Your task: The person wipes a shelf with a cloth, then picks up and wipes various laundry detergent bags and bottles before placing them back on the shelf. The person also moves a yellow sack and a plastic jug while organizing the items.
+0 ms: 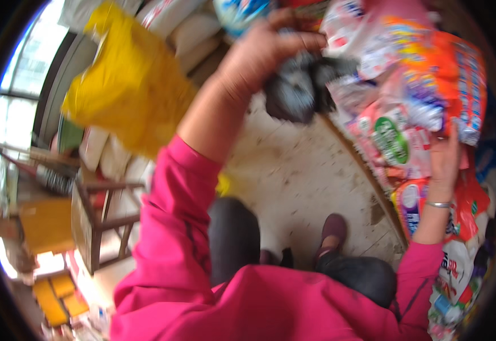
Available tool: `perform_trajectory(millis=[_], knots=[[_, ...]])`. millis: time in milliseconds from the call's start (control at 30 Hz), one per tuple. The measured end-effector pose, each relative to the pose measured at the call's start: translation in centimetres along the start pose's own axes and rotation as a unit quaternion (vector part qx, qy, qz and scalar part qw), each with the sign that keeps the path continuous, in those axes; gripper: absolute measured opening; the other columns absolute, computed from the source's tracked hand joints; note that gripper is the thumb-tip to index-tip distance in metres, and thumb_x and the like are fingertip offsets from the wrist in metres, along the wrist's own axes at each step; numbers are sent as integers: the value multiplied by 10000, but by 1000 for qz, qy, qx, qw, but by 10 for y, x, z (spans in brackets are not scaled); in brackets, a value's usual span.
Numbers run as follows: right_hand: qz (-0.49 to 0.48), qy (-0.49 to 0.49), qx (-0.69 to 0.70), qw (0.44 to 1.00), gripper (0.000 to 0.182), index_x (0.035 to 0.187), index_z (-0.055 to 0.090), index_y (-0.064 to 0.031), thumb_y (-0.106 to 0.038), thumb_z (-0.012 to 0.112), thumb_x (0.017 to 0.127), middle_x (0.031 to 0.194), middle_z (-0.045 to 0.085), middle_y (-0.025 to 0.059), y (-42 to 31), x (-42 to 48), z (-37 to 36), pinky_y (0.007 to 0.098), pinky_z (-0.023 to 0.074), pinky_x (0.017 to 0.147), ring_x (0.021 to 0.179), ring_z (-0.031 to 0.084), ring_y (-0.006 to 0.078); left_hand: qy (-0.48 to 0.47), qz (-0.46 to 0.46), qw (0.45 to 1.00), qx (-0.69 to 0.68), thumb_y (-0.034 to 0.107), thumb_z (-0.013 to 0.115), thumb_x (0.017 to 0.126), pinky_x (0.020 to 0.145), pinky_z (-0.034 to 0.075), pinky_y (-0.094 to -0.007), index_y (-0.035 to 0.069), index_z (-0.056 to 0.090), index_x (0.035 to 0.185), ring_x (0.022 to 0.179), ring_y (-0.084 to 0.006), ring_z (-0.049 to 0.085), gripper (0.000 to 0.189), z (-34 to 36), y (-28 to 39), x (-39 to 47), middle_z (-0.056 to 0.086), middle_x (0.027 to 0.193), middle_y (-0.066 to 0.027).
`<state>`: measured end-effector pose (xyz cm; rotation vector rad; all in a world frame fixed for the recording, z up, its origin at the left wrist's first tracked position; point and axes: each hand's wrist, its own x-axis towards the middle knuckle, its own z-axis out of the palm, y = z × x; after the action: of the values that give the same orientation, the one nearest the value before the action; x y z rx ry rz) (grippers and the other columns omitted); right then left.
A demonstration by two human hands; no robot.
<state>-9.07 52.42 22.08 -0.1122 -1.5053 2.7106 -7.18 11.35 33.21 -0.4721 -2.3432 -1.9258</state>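
My left hand [273,47] reaches up over the middle, blurred, beside a crumpled dark plastic bag [294,91]; whether its fingers grip the bag cannot be told. At the right, my right hand [446,155], with a silver bracelet at the wrist, touches the lower edge of an orange printed plastic packet [461,81]. Its fingers are partly hidden against the packet. Beneath and beside it lies a pile of crumpled printed plastic packaging, with a pink packet [416,149] bearing a green oval. A large yellow plastic bag [133,85] is left of my left forearm.
A wooden stool [96,230] lies tipped at the left. White sacks [196,34] are stacked at the top. A long brown edge [358,174] borders the packaging pile beside the stained tile floor [290,170]. Yellow panels [60,294] and a window are at the left.
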Motion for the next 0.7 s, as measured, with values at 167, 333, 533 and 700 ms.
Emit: perform_trajectory(millis=[167,333,533,700], knots=[[50,82,8,995,433,1167,382,93,-208,501,879,1172,408,251,42,11,-36,351,340,997,1136,414,286,129,-191,937,261,154,651,715,682,466,-254,57,629,961,759,-114,577,266,-107,11,-110,614,813,-60],[64,98,-34,993,433,1149,402,86,-211,531,861,1085,478,186,68,3,-21,282,419,908,955,494,207,57,-527,734,424,253,662,690,694,482,-337,123,547,1111,782,-233,604,455,-118,-3,-212,601,853,-113],[129,143,33,981,315,1087,486,-33,-197,576,833,996,557,75,105,24,-34,238,490,678,838,538,157,-153,-487,644,570,240,606,698,695,472,-386,35,468,1031,830,-292,597,415,-78,-80,-270,594,910,-149],[33,135,-35,990,317,1119,488,-41,-119,568,823,1058,554,80,93,34,26,301,463,719,900,544,170,-117,-541,624,552,134,562,705,672,482,-385,39,492,945,776,-295,619,267,-82,-115,-285,629,833,-126]])
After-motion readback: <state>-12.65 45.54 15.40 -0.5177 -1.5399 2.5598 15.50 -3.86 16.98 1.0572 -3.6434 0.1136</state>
